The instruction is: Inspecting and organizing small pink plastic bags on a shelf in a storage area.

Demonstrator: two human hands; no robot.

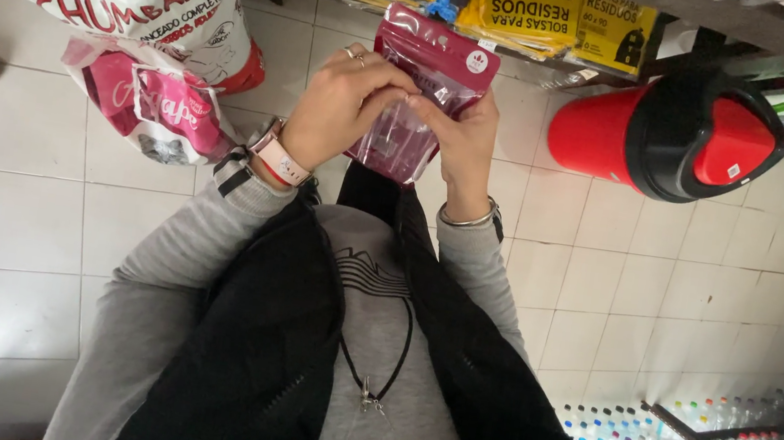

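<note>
While you stand over the tiled floor [28, 223], your left hand [341, 107] and right hand [463, 139] both pinch shut on the dark red pouch [420, 83], red bin [666, 135] just beside.

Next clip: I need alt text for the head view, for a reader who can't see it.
Seen from above, a person's left hand and right hand hold a small dark-red pouch over a white tiled floor. A red and black bin sits to the right, with printed bags to the left.
</note>
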